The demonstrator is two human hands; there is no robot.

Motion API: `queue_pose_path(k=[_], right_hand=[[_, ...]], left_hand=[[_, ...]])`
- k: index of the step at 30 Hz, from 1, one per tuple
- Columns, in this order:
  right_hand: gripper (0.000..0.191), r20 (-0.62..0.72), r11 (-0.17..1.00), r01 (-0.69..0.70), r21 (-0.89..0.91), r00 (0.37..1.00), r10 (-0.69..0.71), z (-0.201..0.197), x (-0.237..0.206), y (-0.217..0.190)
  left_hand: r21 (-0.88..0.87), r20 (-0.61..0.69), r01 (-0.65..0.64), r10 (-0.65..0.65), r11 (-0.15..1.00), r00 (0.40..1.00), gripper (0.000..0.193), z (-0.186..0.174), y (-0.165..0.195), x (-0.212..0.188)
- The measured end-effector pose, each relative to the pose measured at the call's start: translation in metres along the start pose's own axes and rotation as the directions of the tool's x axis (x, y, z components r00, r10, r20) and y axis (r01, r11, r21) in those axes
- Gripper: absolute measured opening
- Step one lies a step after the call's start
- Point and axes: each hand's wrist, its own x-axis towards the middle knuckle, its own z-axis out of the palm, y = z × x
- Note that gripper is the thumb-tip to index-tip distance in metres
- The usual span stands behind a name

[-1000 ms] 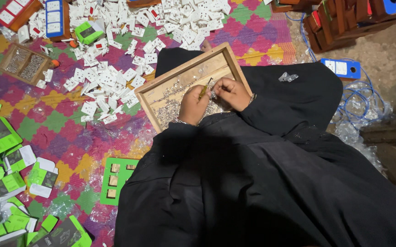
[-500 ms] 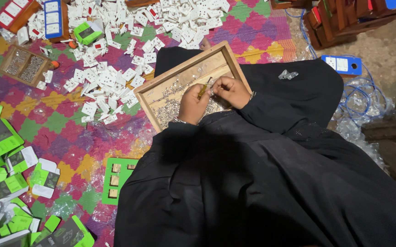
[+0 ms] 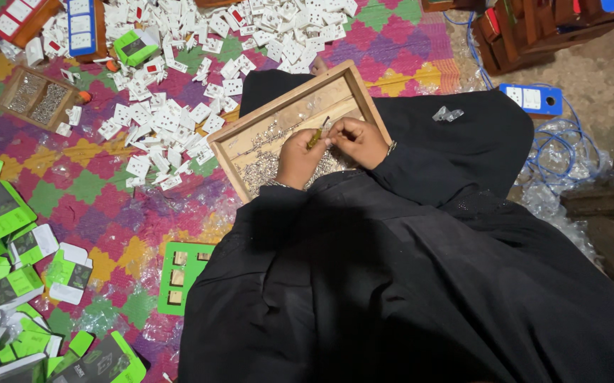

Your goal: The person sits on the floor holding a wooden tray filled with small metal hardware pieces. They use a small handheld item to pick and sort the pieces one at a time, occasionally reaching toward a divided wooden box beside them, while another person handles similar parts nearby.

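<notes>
Together, both hands grip a screwdriver (image 3: 315, 135) over the wooden tray (image 3: 289, 108).

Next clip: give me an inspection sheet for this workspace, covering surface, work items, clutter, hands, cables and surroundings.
Surface: patterned woven mat in pink, green and yellow, on a bare floor.
Work items: shallow wooden tray on the lap, holding small metal parts; yellow-handled screwdriver.
Clutter: heap of white switch parts; green cartons; green frame; small wooden box of metal pieces.
Hands: left hand grips the screwdriver; right hand pinches something small at its tip, too small to identify.
Cables: blue cable coiled beside a blue switch board.
Surroundings: wooden crates at upper right; clear plastic wrap nearby.
</notes>
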Motion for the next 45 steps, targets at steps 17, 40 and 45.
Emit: queue_pose_path(k=[17, 40, 45], right_hand=[[0.003, 0.07, 1.0, 0.005, 0.018, 0.998, -0.006, -0.001, 0.0, 0.0], [0.007, -0.223, 0.917, -0.05, 0.395, 0.963, 0.148, -0.003, 0.01, -0.005], [0.009, -0.22, 0.901, -0.017, 0.433, 0.968, 0.123, -0.006, 0.007, -0.006]], left_hand=[[0.289, -0.012, 0.023, -0.021, 0.957, 1.0, 0.019, -0.002, 0.022, -0.006], [0.432, 0.063, -0.111, 0.092, 0.895, 0.994, 0.018, -0.005, 0.049, -0.008], [0.47, 0.04, -0.113, 0.106, 0.875, 0.994, 0.019, -0.003, 0.044, -0.009]])
